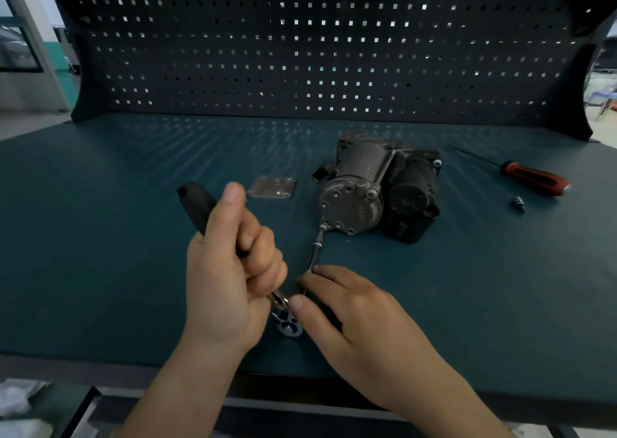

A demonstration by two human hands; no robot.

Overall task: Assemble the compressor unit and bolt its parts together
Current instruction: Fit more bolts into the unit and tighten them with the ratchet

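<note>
Two hands work one ratchet wrench (203, 209) in front of the compressor unit (377, 190). The left hand (230, 270) is curled tight round the wrench's black handle, thumb laid along it. The right hand (354, 307) pinches the near end of the extension bar (317, 245) at the wrench's head, between thumb and forefinger. The bar's far tip sits on a bolt at the lower edge of the compressor's round end cover. Faint raised marks on that cover are too small to read. The compressor is dull grey metal with a black block beside it, lying on the green bench mat (100, 237). Left of it lies a flat metal plate (272, 187). Right of it lie a red-handled screwdriver (534, 177) and a small bit (518, 203).
</note>
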